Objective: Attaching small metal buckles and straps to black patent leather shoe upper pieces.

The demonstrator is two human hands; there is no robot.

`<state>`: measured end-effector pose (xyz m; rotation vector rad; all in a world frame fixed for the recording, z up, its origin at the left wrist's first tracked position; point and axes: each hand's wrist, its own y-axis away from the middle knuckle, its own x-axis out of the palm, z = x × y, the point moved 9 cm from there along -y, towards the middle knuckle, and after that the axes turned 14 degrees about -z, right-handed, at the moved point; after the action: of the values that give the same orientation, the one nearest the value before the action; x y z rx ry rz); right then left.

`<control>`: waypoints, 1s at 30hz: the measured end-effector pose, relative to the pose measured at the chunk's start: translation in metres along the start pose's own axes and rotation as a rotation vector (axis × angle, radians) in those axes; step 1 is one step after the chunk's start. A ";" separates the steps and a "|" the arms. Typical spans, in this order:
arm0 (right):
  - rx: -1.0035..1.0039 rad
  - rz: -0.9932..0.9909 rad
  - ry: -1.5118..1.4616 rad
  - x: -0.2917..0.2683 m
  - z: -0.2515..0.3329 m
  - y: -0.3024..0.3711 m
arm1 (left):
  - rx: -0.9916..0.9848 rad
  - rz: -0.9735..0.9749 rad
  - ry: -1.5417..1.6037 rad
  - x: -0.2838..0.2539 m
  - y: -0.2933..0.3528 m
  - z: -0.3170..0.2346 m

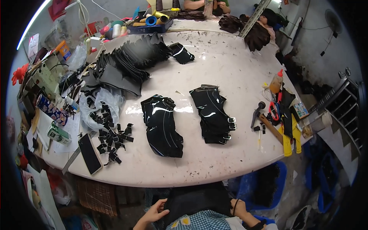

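Note:
A black cloth (197,201) lies across my lap, below the table's front edge, over a blue checked garment. My left hand (156,211) is closed at its left edge, thumb and fingers pinching the border. At the opposite edge my right hand (238,208) is curled on the cloth, its fingertips partly hidden; a thin black loop shows beside it. On the table in front lie two stacks of glossy black cut pieces: a curved left stack (163,128) and a right stack (211,111) with silver buckles along its right side.
Small black strap pieces (113,140) spill from a plastic bag (92,111) near a phone (90,153). Dark grey pieces (126,57) fan out behind. At right lie a hammer (258,113), red-handled scissors (273,111) and a glue bottle (276,81). Another person (195,4) sits across the table.

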<state>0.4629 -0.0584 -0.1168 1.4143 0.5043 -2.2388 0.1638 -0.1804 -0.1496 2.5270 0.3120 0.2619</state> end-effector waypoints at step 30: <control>1.543 0.045 -1.301 0.005 -0.082 0.131 | 0.012 0.234 -0.530 0.045 -0.059 -0.030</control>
<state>0.5936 -0.1261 -0.1640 -0.0767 -1.8700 -2.7658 0.1900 -0.1051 -0.1532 2.5283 -0.1915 -0.3224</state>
